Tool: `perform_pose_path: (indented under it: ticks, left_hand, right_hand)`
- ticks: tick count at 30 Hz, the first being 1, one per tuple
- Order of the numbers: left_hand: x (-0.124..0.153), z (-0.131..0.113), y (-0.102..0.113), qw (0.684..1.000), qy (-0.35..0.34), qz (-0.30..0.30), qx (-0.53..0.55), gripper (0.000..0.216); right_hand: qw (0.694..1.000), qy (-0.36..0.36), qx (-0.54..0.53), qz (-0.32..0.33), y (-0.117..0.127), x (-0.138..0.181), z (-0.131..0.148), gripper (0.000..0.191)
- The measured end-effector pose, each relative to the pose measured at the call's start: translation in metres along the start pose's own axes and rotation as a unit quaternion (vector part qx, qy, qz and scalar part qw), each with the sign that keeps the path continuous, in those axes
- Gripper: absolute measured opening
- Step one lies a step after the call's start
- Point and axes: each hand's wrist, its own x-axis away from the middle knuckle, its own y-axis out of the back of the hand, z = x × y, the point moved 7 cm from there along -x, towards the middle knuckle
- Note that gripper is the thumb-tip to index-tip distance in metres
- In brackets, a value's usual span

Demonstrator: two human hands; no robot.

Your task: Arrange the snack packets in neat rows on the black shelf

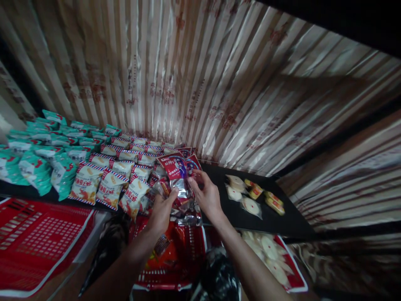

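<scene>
A dark red and purple snack packet (173, 166) with a silvery lower part is held up over the shelf, tilted towards me. My left hand (162, 212) is closed on its lower left edge, with the thumb lying on the silvery part. My right hand (206, 193) has its fingers bent and closed at the packet's right edge; part of its grip is hidden. Behind and beneath are more dark red packets (193, 162), lying close together. White and orange snack bags (110, 187) stand in rows just left of my left hand.
Teal snack bags (36, 169) fill the black shelf's left end. Round pale packs (251, 206) and yellow packs (274, 202) lie to the right. Red baskets (46, 238) stand below, one holding orange packs (171, 246), another pale round packs (272, 259). A pleated curtain (175, 75) hangs behind.
</scene>
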Motion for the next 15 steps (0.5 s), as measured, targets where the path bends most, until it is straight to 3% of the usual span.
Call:
perform_pose_path:
  ticks: [4, 8, 11, 15]
  left_hand:
    - [-0.005, 0.000, -0.002, 0.999, -0.003, 0.014, -0.049, 0.039]
    - [-0.012, 0.003, 0.007, 0.998, -0.005, -0.021, -0.051, 0.043]
    - [-0.012, 0.001, 0.016, 0.998, -0.011, -0.055, -0.040, 0.046]
    - [-0.006, -0.007, 0.027, 0.992, -0.006, -0.105, -0.068, 0.037]
  right_hand:
    - [0.991, -0.066, -0.110, 0.037, -0.021, -0.007, -0.022, 0.040]
    - [0.944, -0.147, -0.289, 0.066, -0.033, -0.006, -0.031, 0.040]
    - [0.906, -0.196, -0.374, 0.033, -0.024, -0.013, -0.036, 0.036]
    - [0.887, -0.191, -0.418, -0.042, -0.004, -0.041, -0.043, 0.036]
